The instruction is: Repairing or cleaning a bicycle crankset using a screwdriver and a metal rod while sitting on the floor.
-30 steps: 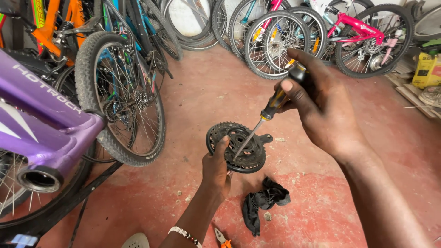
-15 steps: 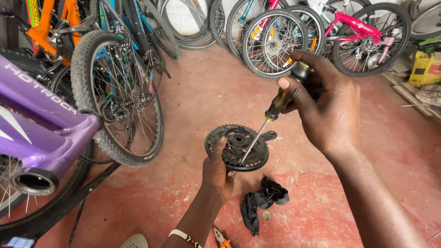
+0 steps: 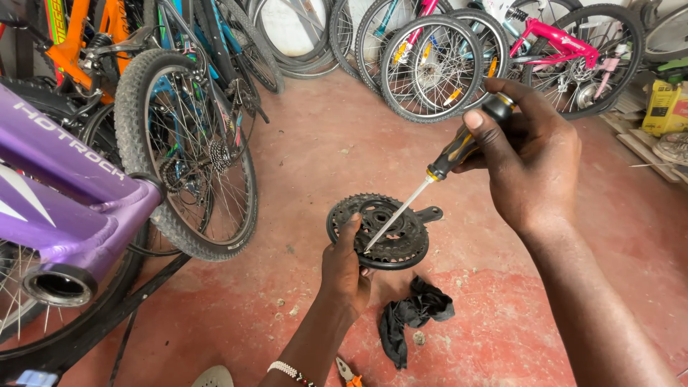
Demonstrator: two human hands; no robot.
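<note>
Here the left hand grips a black chainring set above the red floor, while the right hand, fingers closed round a screwdriver, probes its centre. Next calls for steady tip pressure. Since 1 second ago, the screwdriver tilts slightly flatter.

Black chainring, yellow-black screwdriver

black chainring set, screwdriver tip inside
</note>
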